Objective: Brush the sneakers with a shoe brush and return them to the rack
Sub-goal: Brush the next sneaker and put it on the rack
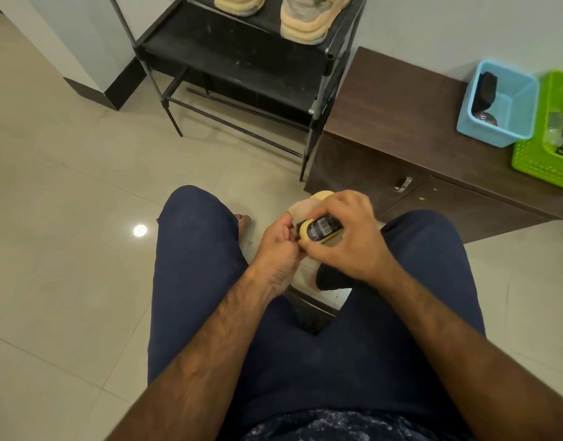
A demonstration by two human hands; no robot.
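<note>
Yellow-and-black shoe brush (318, 232) sits gripped in the right hand (347, 240), on the beige sneaker (321, 196) whose edge the left hand (278, 249) grips just beside it.

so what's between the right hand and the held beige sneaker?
Head view: a black-and-yellow shoe brush, gripped by the right hand, over the beige sneaker.

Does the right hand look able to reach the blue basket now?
Probably not: the right hand grips the brush on the sneaker, though nothing blocks the way across the cabinet to the blue basket.
</note>
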